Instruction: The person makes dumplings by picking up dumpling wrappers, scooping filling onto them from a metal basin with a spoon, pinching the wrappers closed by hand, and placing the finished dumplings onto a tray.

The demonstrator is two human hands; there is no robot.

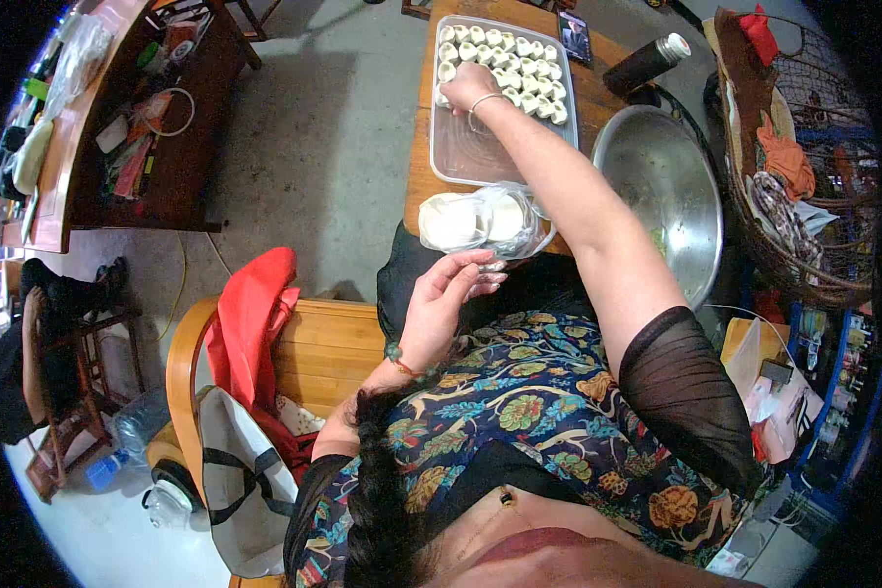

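My right hand (pixel 470 88) reaches over a clear plastic tray (pixel 439 147) on the wooden table, its fingers down on a folded dumpling at the left side. Rows of dumplings (pixel 523 65) stand in the far part of the tray. My left hand (pixel 448 287) is above my lap, fingertips and thumb together around a small thing that I cannot make out. Just beyond it, stacks of round dough wrappers (pixel 450 220) lie in a clear plastic bag (pixel 518 239) at the near table edge.
A large steel bowl (pixel 669 198) stands right of the table, below a black thermos bottle (pixel 647 65). A phone (pixel 575 37) lies beside the tray. A wire basket with cloths (pixel 786 162) is at the far right. A wooden chair (pixel 331 353) bears a red cloth (pixel 246 331).
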